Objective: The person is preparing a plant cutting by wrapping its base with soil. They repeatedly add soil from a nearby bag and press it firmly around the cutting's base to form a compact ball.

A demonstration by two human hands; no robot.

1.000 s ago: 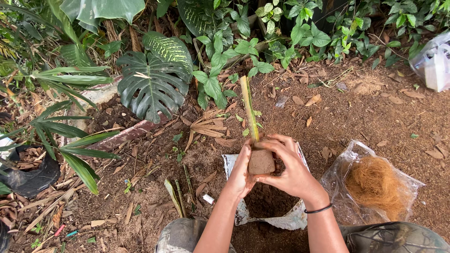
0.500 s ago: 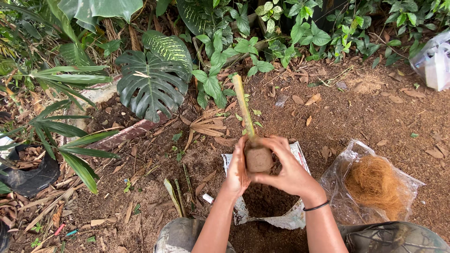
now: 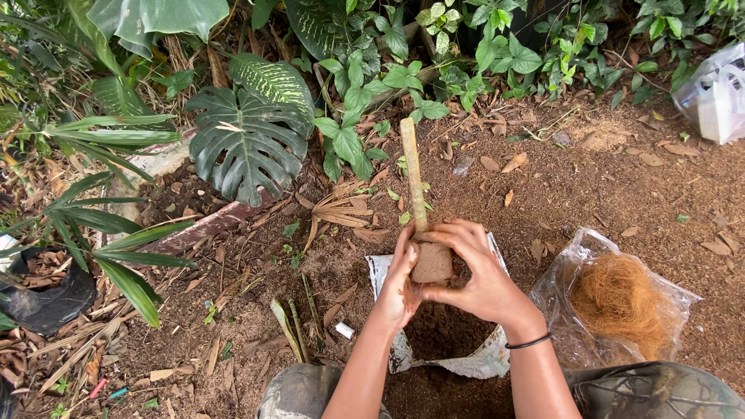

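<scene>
Bare brown soil [image 3: 605, 178] strewn with dry leaves fills most of the view, edged along the top and left by a bank of green plants. Among these a big split-leaf plant [image 3: 248, 147] spreads flat over the ground, with long strap-like leaves beside it at the left.

Lower right lies a clear plastic bag [image 3: 574, 271], its mouth slack, with a tangle of orange-brown coconut fibre [image 3: 621, 299] inside — it sits just beside the person's right forearm, within easy reach. A white plastic bag [image 3: 718, 97] rests well apart at the upper right edge.

In the middle a silvery sack [image 3: 380, 268] lies open on the ground with dark potting soil [image 3: 442, 334] heaped in it, directly under the hands, probably so that loose crumbs drop back in.

The left hand [image 3: 400, 283] and the right hand [image 3: 481, 271] are cupped toward each other around a brown soil ball [image 3: 431, 262], fingers curled and pressed against its sides — the grip looks meant to pack it firm. The ball is held just above the sack, wrapped about the foot of a pale green cutting [image 3: 413, 174], which stands nearly upright and leans slightly away from the person. A dark band circles the right wrist.

Smallest, a little white scrap [image 3: 344, 330] lies on the soil left of the sack.
</scene>
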